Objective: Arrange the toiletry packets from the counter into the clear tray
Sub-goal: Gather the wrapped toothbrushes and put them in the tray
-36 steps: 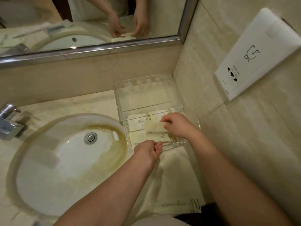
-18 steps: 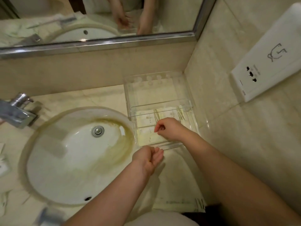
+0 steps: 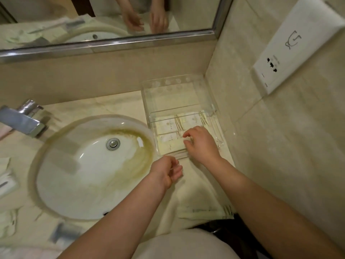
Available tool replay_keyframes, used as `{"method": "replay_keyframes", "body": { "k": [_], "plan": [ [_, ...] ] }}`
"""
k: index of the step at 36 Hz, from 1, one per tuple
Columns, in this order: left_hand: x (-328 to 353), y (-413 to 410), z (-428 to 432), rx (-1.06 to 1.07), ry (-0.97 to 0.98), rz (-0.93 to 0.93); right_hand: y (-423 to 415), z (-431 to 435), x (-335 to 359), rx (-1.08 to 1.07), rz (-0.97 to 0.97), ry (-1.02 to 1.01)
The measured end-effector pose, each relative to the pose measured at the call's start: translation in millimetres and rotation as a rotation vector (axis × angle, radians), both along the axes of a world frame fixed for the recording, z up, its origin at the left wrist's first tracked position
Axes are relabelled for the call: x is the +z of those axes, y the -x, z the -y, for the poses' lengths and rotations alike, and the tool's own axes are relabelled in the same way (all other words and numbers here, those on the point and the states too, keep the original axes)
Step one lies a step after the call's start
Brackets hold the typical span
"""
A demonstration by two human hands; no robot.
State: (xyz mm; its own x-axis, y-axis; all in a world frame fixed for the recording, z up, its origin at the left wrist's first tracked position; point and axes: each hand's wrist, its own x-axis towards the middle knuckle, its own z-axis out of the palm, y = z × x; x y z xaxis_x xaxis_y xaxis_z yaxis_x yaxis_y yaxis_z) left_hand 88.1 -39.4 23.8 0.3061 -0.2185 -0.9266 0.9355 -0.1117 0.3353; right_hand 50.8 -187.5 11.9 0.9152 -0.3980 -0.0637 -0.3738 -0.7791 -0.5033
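We counted three toiletry packets showing in the front compartment of the one clear tray (image 3: 172, 80), which stood in the counter's corner against the wall: a back-left packet (image 3: 167, 126) and a back-right packet (image 3: 194, 120) side by side, and a front packet (image 3: 169, 143) nearer the person. Anything under the hand we could not count. The right hand (image 3: 202, 144) lay over that compartment, fingers gently bent and slightly spread, fingertips at the front packet's right end, gripping nothing. The left hand (image 3: 166, 172) hovered just before the tray's near wall, fingers loosely curled around nothing. One more packet, the counter packet (image 3: 203, 212), lay between the two forearms. We saw one sink (image 3: 89, 184) and one faucet (image 3: 22, 120).
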Motion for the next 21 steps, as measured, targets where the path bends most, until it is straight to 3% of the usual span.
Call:
{"method": "replay_keyframes", "body": {
  "k": [3,9,15,21],
  "plan": [
    [-5.9,7.1,-9.8,-0.043,-0.025,0.055,45.9,-16.3,4.1,-0.048,-0.035,-0.068],
    [-19.1,34.7,-33.7,-0.059,-0.091,0.116,139.2,-69.0,-15.2,0.213,-0.486,-0.056],
    [-18.6,69.0,-59.0,0.028,-0.113,0.128,154.6,-93.0,-25.2,0.305,-0.461,0.118],
    [-11.5,95.5,-112.0,0.239,-0.2,0.252,136.4,-101.5,-19.5,0.366,-0.512,0.102]
  ]
}}
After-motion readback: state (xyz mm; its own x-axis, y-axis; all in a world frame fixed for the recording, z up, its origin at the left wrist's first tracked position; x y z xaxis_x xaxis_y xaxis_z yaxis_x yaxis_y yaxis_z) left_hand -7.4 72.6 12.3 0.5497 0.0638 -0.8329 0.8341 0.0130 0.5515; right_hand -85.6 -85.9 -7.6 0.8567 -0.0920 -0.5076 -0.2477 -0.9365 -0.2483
